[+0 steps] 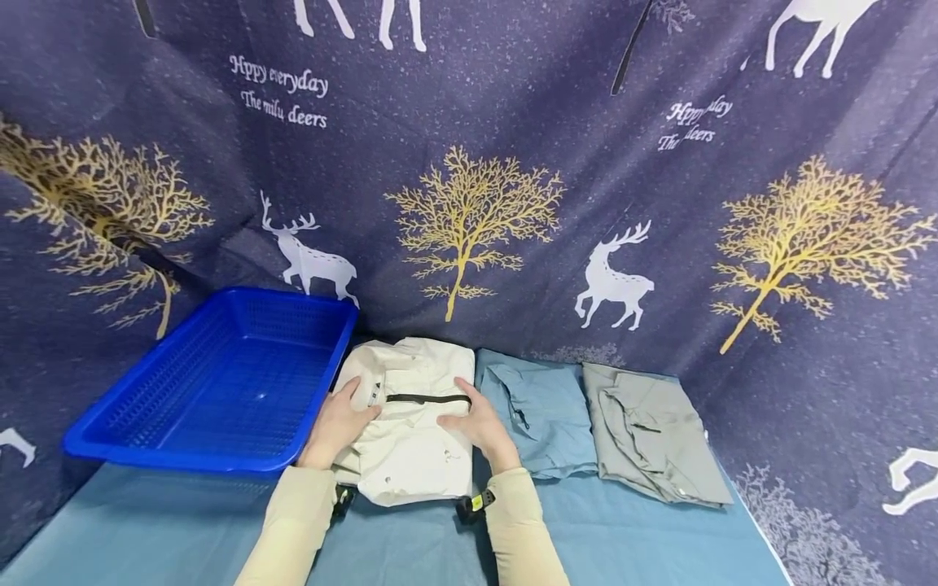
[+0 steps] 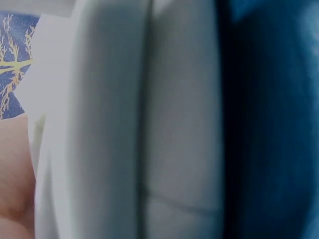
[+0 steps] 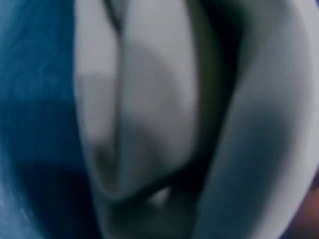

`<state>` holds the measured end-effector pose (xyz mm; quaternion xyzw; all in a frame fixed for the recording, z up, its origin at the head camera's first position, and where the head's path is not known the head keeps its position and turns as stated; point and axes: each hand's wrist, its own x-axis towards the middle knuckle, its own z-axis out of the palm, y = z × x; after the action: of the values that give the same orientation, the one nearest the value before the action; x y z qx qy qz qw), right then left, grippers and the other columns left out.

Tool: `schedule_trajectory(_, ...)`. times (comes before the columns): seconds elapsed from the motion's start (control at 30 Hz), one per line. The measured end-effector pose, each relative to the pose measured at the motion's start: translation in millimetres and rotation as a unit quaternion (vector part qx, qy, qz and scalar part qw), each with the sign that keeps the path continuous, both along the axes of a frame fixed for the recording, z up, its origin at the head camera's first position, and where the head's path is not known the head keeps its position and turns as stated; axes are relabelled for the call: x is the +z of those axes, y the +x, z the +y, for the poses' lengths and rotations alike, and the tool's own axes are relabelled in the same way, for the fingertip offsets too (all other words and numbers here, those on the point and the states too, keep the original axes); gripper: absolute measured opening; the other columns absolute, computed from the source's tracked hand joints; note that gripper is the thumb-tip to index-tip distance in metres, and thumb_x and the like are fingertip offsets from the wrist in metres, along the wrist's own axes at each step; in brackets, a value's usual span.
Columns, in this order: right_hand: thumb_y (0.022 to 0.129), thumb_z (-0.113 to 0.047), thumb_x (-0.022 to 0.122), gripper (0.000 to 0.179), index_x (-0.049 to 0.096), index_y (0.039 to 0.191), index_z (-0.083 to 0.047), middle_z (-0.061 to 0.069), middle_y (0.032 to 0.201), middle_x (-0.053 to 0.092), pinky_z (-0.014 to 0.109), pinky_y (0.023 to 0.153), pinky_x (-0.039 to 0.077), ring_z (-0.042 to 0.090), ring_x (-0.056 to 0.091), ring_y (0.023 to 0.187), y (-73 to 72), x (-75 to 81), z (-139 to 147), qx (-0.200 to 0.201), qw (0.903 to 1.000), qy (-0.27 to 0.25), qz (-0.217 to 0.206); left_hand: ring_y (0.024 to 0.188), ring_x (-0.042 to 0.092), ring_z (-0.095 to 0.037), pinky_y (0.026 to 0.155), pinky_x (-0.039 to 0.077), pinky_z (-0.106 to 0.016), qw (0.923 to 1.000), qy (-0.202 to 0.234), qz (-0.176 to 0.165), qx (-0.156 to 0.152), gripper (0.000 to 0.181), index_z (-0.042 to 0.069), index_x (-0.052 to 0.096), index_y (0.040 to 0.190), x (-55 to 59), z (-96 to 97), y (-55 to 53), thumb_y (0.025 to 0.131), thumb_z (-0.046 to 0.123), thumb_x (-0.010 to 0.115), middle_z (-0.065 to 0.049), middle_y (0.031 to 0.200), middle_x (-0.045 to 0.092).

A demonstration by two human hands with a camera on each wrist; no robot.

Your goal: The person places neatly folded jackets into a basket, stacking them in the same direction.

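A folded white jacket [image 1: 418,456] with a black zip lies on the table, and both hands grip its sides. My left hand [image 1: 339,423] is at its left edge, thumb on top near a small dark logo. At the opposite edge is my right hand [image 1: 479,423], its thumb on the cloth by the end of the zip. The remaining fingers are partly hidden along the sides. Stacked, blurred folds of the jacket [image 2: 184,124] fill much of the left wrist view. In the right wrist view, rounded folds of the jacket [image 3: 154,99] show close up.
Left of the jacket stands a blue plastic basket [image 1: 249,399] with perforated walls. To the right lie a folded blue garment [image 1: 557,423] and a folded grey garment [image 1: 667,439]. Behind the blue-covered table [image 1: 623,537] hangs a dark curtain [image 1: 498,106] printed with deer and trees.
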<state>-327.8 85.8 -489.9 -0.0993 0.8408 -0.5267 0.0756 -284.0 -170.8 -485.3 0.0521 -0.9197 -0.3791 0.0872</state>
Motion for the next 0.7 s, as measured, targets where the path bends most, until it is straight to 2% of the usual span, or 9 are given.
schedule_trajectory(0.07,0.082,-0.013,0.080,0.081,0.039,0.151,-0.021,0.013,0.154,0.034,0.052,0.104,0.036,0.033,0.039,0.134,0.0,0.0,0.8,-0.001,1.0000,-0.003,0.004,0.132,0.032,-0.053,0.108,0.028,-0.057,1.0000,0.002,0.000,-0.002,0.076,-0.001,0.037,0.148,0.2,0.6,0.2,0.088,0.032,0.069,-0.032,0.143,0.041)
schedule_trajectory(0.17,0.082,-0.011,0.079,0.079,0.041,0.150,-0.021,0.014,0.152,0.037,0.048,0.097,0.041,0.038,0.053,0.112,0.9,1.1,1.5,-0.001,0.9999,-0.011,0.010,0.131,0.033,-0.053,0.107,0.028,-0.058,0.9999,0.007,0.009,-0.001,0.075,-0.002,0.038,0.148,-0.1,2.4,0.1,0.087,0.030,0.071,-0.035,0.141,0.042)
schedule_trajectory(0.27,0.082,-0.011,0.079,0.076,0.044,0.148,-0.024,0.012,0.150,0.039,0.045,0.093,0.043,0.035,0.054,0.104,2.3,2.3,1.8,-0.011,0.9998,-0.014,0.012,0.131,0.034,-0.053,0.107,0.028,-0.058,0.9997,0.011,0.022,-0.003,0.074,-0.001,0.039,0.147,-1.0,4.4,-0.4,0.086,0.027,0.071,-0.035,0.139,0.044)
schedule_trajectory(0.43,0.081,-0.012,0.078,0.073,0.046,0.146,-0.025,0.012,0.148,0.041,0.045,0.094,0.043,0.029,0.048,0.119,2.0,2.8,2.2,-0.022,0.9992,-0.017,0.029,0.131,0.033,-0.053,0.107,0.027,-0.057,0.9991,0.010,0.040,-0.008,0.073,-0.002,0.040,0.146,-1.6,4.9,-2.6,0.087,0.026,0.071,-0.035,0.138,0.045)
schedule_trajectory(0.7,0.080,-0.011,0.078,0.074,0.047,0.146,-0.024,0.009,0.146,0.046,0.045,0.095,0.042,0.027,0.051,0.113,3.6,6.4,-0.2,-0.019,0.9981,-0.016,0.057,0.131,0.033,-0.053,0.107,0.026,-0.058,0.9993,-0.002,0.037,-0.002,0.073,-0.001,0.040,0.146,0.8,3.9,-1.4,0.087,0.026,0.071,-0.036,0.137,0.044)
